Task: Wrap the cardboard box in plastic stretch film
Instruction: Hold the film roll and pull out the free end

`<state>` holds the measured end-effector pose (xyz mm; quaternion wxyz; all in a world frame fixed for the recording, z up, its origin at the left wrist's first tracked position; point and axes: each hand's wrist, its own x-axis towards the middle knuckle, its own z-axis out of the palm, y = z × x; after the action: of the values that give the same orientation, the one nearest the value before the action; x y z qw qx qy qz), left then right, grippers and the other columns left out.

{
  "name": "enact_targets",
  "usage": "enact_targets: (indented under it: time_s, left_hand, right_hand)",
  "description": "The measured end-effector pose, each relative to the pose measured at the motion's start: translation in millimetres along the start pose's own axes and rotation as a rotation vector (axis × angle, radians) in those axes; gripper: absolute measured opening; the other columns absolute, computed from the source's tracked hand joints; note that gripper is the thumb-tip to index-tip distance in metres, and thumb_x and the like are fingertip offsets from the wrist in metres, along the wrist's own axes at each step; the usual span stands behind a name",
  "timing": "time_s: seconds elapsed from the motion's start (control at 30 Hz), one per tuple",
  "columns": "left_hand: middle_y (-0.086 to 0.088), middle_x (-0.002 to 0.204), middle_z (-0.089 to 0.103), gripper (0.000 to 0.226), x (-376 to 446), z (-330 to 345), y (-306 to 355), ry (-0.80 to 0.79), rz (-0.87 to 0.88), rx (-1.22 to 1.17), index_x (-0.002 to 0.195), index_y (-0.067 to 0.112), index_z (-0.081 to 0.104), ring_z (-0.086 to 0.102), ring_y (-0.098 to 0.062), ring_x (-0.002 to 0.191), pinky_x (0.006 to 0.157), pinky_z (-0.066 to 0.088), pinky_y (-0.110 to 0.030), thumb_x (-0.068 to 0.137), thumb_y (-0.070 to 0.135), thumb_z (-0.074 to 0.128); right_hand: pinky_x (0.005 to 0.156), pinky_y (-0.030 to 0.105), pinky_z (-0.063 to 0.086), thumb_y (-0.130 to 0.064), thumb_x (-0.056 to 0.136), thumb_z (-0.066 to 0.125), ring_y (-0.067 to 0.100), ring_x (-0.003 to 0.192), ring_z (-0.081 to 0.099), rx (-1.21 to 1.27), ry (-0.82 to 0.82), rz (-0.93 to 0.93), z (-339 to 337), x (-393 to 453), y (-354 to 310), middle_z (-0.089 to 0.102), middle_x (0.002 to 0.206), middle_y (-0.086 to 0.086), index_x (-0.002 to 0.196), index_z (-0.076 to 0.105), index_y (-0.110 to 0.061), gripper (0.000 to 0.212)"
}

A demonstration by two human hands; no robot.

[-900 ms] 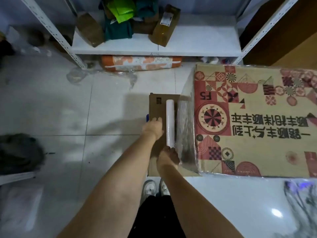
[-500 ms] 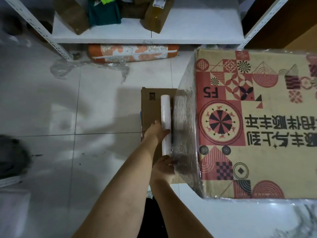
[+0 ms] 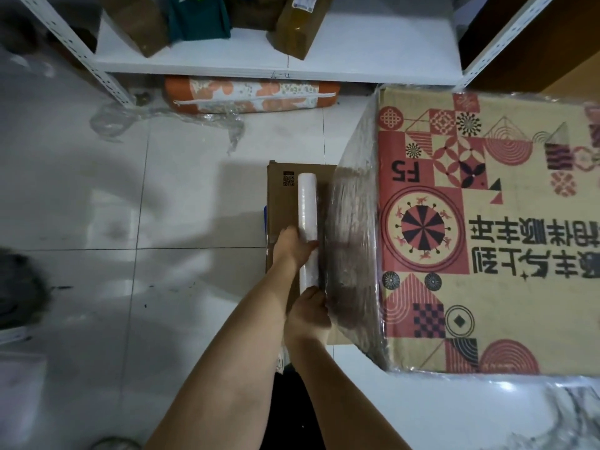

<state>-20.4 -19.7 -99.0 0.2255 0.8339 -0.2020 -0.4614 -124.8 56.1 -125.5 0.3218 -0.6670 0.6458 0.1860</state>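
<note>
A large cardboard box [image 3: 487, 228] with red and black printed patterns fills the right side, its top and left side covered in glossy stretch film. A white roll of stretch film [image 3: 307, 219] stands upright just left of the box's left side, film running from it onto the box. My left hand [image 3: 292, 250] grips the roll around its middle. My right hand [image 3: 308, 315] holds the roll's lower end, close against the box's film-covered side.
A flat brown cardboard piece [image 3: 279, 203] lies on the tiled floor under the roll. A white metal shelf [image 3: 227, 63] with parcels stands at the back, an orange patterned bag [image 3: 250, 95] and crumpled film [image 3: 110, 121] beneath it. A dark bundle [image 3: 16, 290] lies at the left.
The view has moved closer to the box. My left hand has slid from beside the roll's upper part to grip its middle. The right hand stays at the roll's lower end.
</note>
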Motion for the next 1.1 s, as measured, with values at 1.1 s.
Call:
enact_targets:
  time_s: [1.1]
  left_hand:
    - [-0.009,0.109,0.063,0.057,-232.7,-86.5,-14.0,0.02,0.048,-0.422,0.112,0.007,0.052,0.062,-0.026,0.098,0.058,0.05,-0.026,0.068,0.026,0.083]
  right_hand:
    - [0.083,0.033,0.052,-0.01,0.076,0.074,0.021,0.092,0.062,0.701,-0.147,-0.408,-126.5,-201.1,21.1,0.064,0.102,0.008,0.112,0.056,-0.005,0.04]
